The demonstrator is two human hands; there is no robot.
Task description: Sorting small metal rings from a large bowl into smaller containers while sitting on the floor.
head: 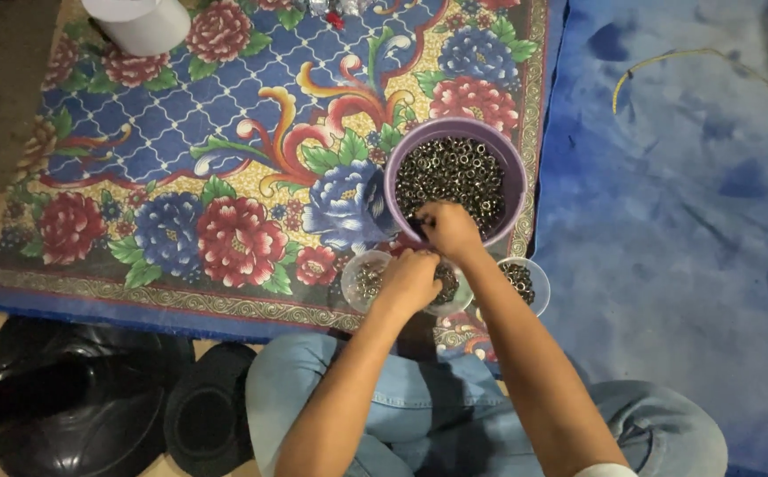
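Observation:
A purple bowl full of small dark metal rings stands on a floral mat. My right hand rests at its near rim, fingers curled among the rings. My left hand is closed just below it, over a small clear bowl that holds some rings. Whether either hand pinches a ring is hidden by the fingers. A second small clear bowl with rings sits to the right of my right forearm.
The floral mat covers the floor ahead; a blue cloth lies to its right. A white cylinder stands at the mat's far left. A black fan lies beside my left knee.

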